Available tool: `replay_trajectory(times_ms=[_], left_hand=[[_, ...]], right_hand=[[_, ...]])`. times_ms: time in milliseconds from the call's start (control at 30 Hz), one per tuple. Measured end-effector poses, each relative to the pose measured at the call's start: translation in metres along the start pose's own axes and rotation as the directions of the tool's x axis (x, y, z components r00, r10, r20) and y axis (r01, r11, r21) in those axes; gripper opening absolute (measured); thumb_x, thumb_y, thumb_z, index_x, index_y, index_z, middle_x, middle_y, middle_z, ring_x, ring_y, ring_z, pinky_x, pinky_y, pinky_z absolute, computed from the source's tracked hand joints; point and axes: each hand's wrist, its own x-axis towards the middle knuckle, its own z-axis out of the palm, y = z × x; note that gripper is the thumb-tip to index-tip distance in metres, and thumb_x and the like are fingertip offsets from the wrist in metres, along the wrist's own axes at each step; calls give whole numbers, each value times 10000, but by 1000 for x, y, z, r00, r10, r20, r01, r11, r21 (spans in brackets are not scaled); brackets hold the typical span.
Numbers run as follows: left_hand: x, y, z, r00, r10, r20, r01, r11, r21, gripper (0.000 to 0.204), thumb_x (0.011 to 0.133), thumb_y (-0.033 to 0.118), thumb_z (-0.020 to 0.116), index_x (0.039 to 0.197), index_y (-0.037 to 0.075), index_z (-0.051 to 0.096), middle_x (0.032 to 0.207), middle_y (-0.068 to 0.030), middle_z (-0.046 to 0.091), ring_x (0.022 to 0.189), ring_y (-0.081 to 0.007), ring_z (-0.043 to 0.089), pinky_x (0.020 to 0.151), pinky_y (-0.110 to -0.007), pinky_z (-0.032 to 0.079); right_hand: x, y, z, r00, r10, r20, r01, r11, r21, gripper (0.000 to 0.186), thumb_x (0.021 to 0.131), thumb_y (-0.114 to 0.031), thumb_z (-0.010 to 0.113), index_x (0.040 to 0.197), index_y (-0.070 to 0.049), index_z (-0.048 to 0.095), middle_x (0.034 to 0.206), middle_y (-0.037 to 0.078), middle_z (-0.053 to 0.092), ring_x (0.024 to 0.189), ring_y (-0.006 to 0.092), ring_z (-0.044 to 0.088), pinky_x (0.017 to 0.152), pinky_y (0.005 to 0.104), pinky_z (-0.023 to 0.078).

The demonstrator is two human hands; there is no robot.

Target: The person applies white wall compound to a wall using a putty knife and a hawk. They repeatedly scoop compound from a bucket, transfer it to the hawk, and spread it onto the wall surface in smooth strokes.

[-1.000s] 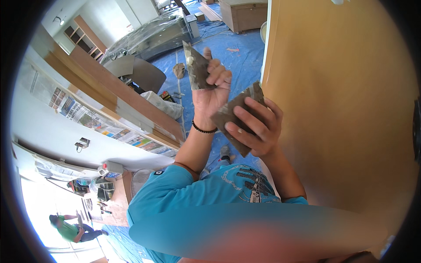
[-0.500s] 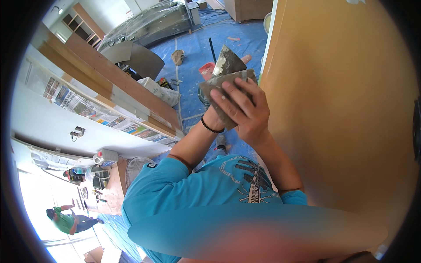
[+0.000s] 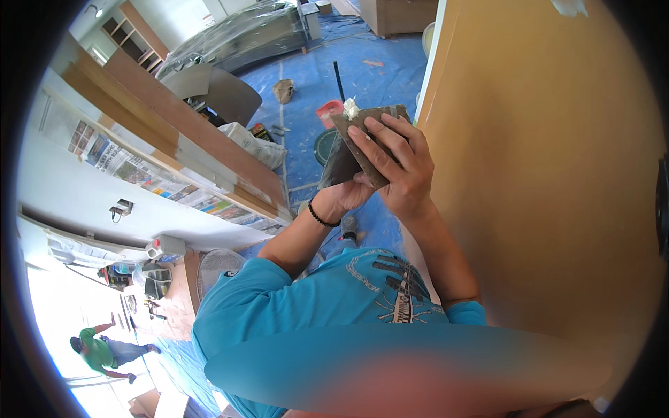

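Observation:
My right hand [image 3: 404, 164] grips a flat brown-grey putty blade [image 3: 380, 115], with its fingers laid across the face. A lump of white putty [image 3: 350, 108] clings to the blade's far left corner. Below it, my left hand [image 3: 346, 197], wearing a dark beaded bracelet, is closed on a scraper whose dark, broad blade [image 3: 340, 167] slants down to the left. The two blades are close together, and whether they touch is hard to tell. The scraper's handle is hidden by my hands.
An orange-tan wall [image 3: 543, 181] rises close on my right. Blue sheeting [image 3: 313, 70] covers the floor, with a green round lid or pail [image 3: 324, 146] and a red container [image 3: 329, 110] beyond my hands. A wooden ledge [image 3: 209, 157] runs left. A person in green [image 3: 101, 354] stands far lower left.
The triangular scraper blade, pointing up beyond the flat blade before, has swung down to the left. White putty now sits on the flat blade's corner. My hands have drawn slightly apart.

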Motion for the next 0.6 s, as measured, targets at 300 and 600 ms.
replay_trajectory(times_ms=[300, 600], left_hand=[[-60, 34, -55, 990, 109, -90, -102, 992, 77, 553, 1066, 373, 529, 1527, 92, 409, 921, 48, 485, 521, -15, 355, 523, -199, 321], [-164, 104, -120, 711, 561, -423, -443, 825, 350, 572, 1073, 376, 526, 1524, 45, 409, 859, 38, 446, 530, -32, 365, 567, -225, 339]], right_hand=[[-5, 9, 34, 996, -83, 26, 82, 994, 69, 418, 844, -159, 678, 1247, -240, 757, 1238, 8, 679, 1103, 301, 636, 958, 476, 531], [-22, 4, 146, 933, -239, 270, 156, 943, 295, 546, 794, -79, 684, 1301, -278, 729, 1247, -17, 671, 1123, 268, 618, 959, 461, 526]])
